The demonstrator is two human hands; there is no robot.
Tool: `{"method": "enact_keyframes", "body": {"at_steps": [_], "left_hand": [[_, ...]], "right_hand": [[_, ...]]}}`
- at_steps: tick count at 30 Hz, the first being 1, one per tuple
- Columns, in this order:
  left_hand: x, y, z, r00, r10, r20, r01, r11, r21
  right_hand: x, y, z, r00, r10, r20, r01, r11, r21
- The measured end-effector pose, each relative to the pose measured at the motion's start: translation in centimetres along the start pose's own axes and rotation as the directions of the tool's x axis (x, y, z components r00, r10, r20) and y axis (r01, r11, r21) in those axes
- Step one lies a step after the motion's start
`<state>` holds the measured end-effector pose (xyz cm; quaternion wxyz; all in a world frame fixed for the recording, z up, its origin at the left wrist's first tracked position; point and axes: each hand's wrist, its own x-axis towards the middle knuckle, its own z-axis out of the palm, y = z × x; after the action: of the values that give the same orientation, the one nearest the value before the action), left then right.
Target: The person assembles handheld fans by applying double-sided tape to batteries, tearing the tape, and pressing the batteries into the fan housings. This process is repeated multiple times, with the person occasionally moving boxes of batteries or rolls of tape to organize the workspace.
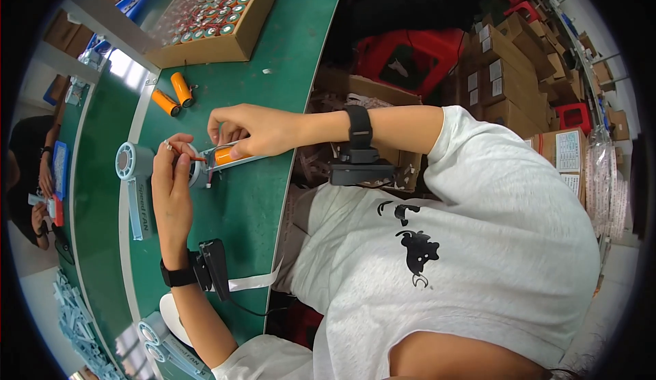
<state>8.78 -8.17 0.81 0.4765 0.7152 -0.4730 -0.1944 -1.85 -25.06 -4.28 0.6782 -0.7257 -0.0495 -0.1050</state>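
An opened light-blue handheld fan housing (239, 163) lies on the green table, with an orange battery (224, 155) in its handle part. My right hand (256, 129) is closed over this handle, its thumb on the battery and its other fingers curled at the far side. Beside the fan's round head (198, 174), my left hand (173, 175) pinches a thin red wire (198, 159) between thumb and fingers. A small white connector (209, 180) hangs by the housing. Fingertips partly hide the wiring.
Two loose orange batteries (173, 95) lie near a cardboard box (239, 42) of wired batteries. A closed light-blue fan (135, 192) rests beyond my left hand; more fans (171, 346) lie at lower left. Another person's hands (42, 213) work across the table. A red stool (427, 59) stands nearby.
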Motion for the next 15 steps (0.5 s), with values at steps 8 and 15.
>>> {"method": "enact_keyframes", "body": {"at_steps": [8,15], "left_hand": [[-0.1,2.3,-0.4,0.944,0.251,0.215,-0.329,0.770,0.547],[0.2,6.4,-7.6,0.993,0.107,0.059,-0.119,0.739,0.663]], "right_hand": [[2.2,-0.4,-0.7,0.984,0.089,0.157,-0.048,0.967,-0.249],[5.5,-5.7,-5.8,0.997,-0.069,-0.030,0.046,0.882,-0.469]]}}
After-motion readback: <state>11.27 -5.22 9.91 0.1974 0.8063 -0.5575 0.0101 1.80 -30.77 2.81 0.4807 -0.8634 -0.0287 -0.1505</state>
